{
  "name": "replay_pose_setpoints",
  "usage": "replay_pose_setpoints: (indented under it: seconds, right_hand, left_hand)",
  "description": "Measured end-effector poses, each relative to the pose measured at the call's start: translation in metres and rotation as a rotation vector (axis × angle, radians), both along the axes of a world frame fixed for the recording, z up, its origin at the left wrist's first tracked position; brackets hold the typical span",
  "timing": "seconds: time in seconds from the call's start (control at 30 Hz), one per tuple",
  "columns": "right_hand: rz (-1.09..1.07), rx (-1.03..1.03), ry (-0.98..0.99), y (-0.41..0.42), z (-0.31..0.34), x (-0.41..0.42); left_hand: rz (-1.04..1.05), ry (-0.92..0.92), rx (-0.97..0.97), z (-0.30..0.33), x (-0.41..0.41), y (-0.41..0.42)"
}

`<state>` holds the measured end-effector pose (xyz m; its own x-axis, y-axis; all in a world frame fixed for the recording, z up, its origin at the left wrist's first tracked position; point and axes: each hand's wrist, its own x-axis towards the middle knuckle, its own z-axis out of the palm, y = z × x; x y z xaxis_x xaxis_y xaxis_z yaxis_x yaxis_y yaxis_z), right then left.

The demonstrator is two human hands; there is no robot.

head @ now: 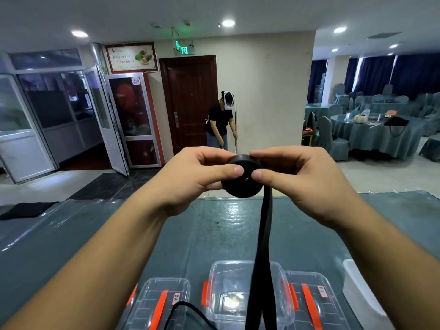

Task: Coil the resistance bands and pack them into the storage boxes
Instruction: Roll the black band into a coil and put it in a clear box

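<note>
A coiled black resistance band (pixel 242 178) is pinched between left hand (pixel 190 177) and right hand (pixel 302 179), its loose tail hung straight down below them.

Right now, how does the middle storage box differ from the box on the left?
The middle storage box is open, with no lid on it; the left box has its lid on. The black band hanging from the coil crosses in front of the middle box; a thin black cord lies over the left box. Both are clear plastic with orange latches.
</note>
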<state>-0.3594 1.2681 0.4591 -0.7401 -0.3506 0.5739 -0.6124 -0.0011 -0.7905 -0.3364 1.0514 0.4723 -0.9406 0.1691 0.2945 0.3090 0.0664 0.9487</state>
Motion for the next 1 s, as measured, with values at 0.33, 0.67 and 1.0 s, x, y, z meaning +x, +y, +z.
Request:
replay_pose_setpoints:
  seconds: [0.33, 0.67, 1.0]
  right_hand:
    - [0.045, 0.036, -0.019, 0.005, -0.005, -0.003]
    - [-0.019, -0.071, -0.004, 0.001, -0.010, -0.004]
    - [-0.020, -0.138, -0.014, -0.004, -0.019, -0.004]
  left_hand:
    - [-0.056, -0.013, -0.142, -0.003, 0.003, -0.002]
    - [-0.038, -0.014, 0.000, -0.013, 0.000, 0.003]
    - [-0.015, -0.041, 0.131, -0.015, -0.006, 0.003]
